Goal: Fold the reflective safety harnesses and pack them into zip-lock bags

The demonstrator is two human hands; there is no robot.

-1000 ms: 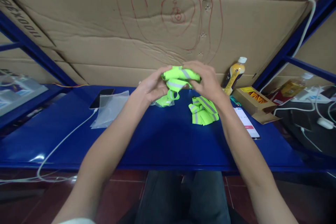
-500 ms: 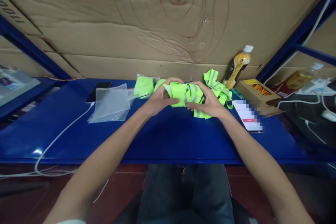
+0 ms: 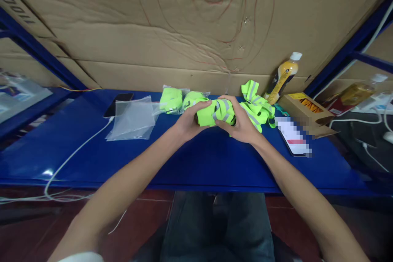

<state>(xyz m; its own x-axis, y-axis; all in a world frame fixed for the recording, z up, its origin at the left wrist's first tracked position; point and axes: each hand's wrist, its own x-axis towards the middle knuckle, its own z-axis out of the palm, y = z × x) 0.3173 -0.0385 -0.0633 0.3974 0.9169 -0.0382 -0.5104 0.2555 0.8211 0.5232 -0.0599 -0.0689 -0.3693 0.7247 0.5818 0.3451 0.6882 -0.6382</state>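
Note:
A bundle of neon yellow-green straps (image 3: 211,114) with silver-grey stripes is held between both hands over the blue table. My left hand (image 3: 190,122) grips its left end, thumb along the top. Around its right end wraps my right hand (image 3: 241,123), fingers behind and thumb in front. Looser strap (image 3: 259,110) of the same kind lies in a heap just right of my right hand. Behind my left hand are two clear bags with folded neon material, one (image 3: 171,100) to the left and one (image 3: 193,99) partly hidden by the hand.
Flat clear bags (image 3: 133,118) lie left on the blue table (image 3: 190,168), beside a dark phone (image 3: 118,104) with a white cable. At right stand a yellow drink bottle (image 3: 284,77) and an open cardboard box (image 3: 302,110), near a lit phone (image 3: 294,137). Cardboard (image 3: 153,49) lines the back.
The bundle looks more compact between my hands, and the strap end that hung below my right hand is mostly out of sight. My left hand's thumb has moved up onto the top. The view has shifted slightly.

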